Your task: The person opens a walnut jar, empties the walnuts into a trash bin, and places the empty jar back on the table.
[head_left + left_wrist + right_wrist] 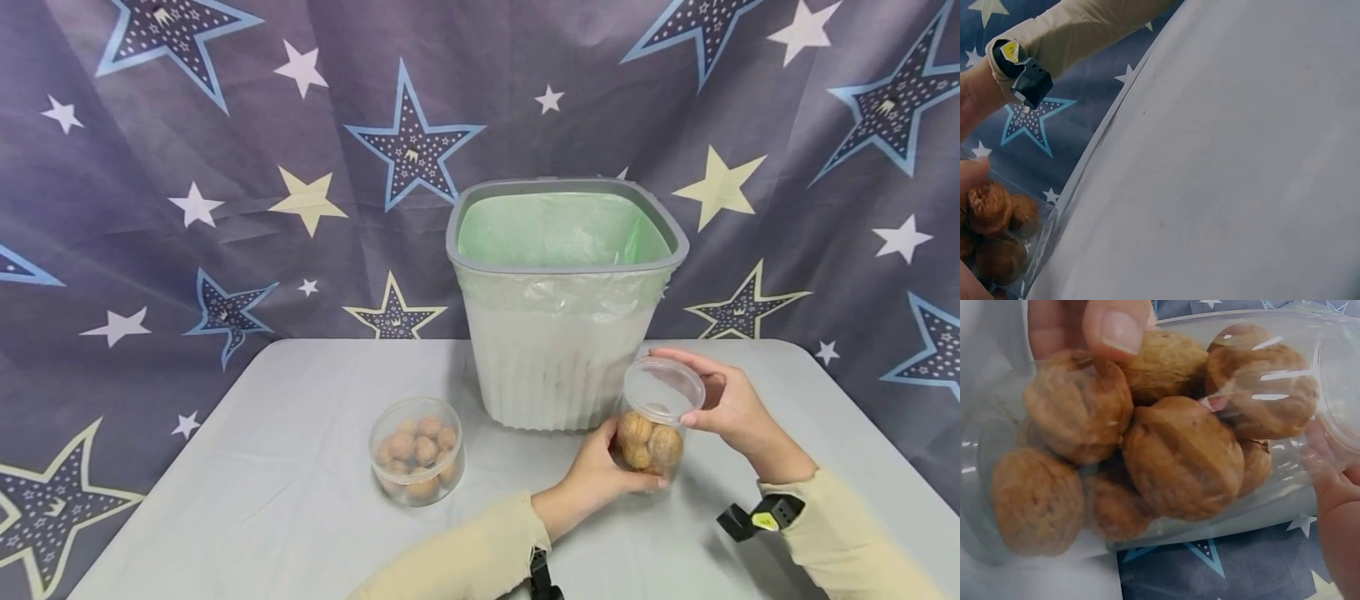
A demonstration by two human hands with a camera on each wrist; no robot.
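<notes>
A clear plastic jar (655,388) with several walnuts (1182,459) in its lower part is held between both hands, tilted somewhat. My left hand (596,473) grips the jar low down, its thumb near the base. Up at the top, my right hand (726,404) holds the rim between thumb and fingers; whether a separate lid sits there I cannot tell. In the left wrist view, walnuts (999,219) show through the jar wall beside part of the left hand. The right wrist view shows the jar close up, a thumb (1119,331) pressing its side.
A pale bin (555,358) with a grey rim and a green liner stands right behind the jar. To the left, a round clear tub (452,477) holding several walnuts rests on the grey-white table (300,433). A star-patterned cloth (247,167) hangs behind.
</notes>
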